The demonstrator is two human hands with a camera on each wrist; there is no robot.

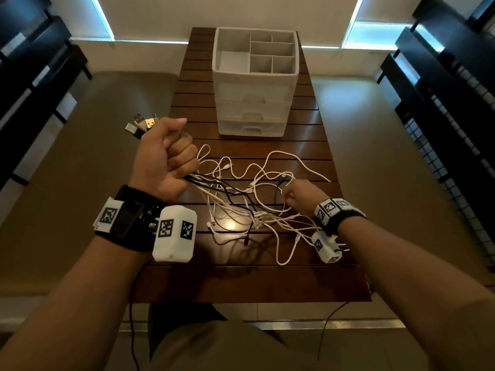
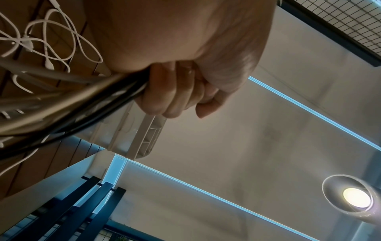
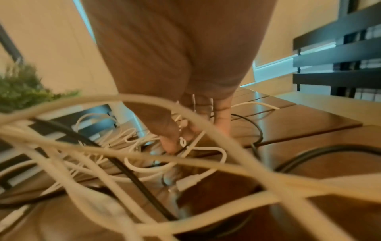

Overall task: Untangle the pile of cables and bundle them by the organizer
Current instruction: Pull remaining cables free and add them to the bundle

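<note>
My left hand (image 1: 171,159) is raised above the table's left side, its fist gripping a bundle of black and white cables (image 2: 68,110). Their USB plugs (image 1: 142,124) stick out above the thumb. The strands run down from the fist into a tangled pile of white and black cables (image 1: 254,210) on the brown slatted table (image 1: 241,279). My right hand (image 1: 297,195) is low in the pile's right side. Its thumb and fingers (image 3: 175,141) pinch a thin white cable among the loops. The white organizer (image 1: 254,103), with open top compartments and drawers, stands behind the pile.
Dark slatted furniture (image 1: 442,108) flanks the table on both sides. A green plant (image 3: 20,88) shows in the right wrist view. Black wires (image 1: 325,333) from the wrist cameras hang over the table's near edge. Bare tabletop lies between the pile and the near edge.
</note>
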